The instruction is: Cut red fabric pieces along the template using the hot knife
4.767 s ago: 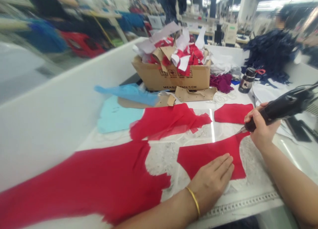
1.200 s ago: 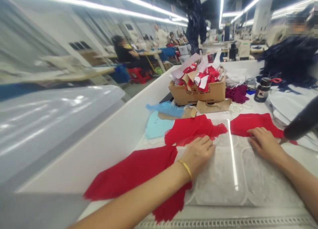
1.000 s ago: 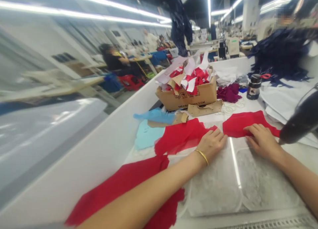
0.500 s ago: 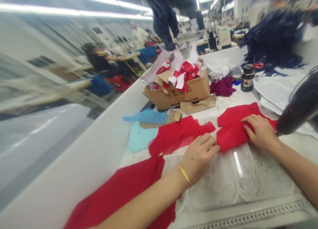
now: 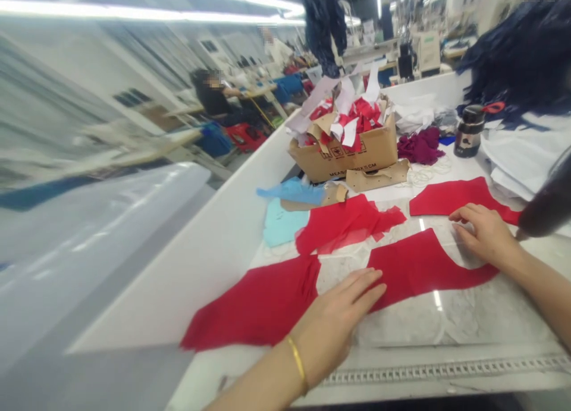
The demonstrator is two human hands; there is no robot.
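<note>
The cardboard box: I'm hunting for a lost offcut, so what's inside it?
The cardboard box is heaped with red fabric scraps, white paper pieces and brown card. Whatever lies lower down is covered by the heap, and the box's bottom cannot be seen.

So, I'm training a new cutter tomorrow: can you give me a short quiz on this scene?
1. Is the gold bangle on the left or the right arm?
2. How many red fabric pieces lie outside the cardboard box?
3. True or false: the jar stands inside the box.

Key: 1. Left. 2. Four. 3. False.
</note>
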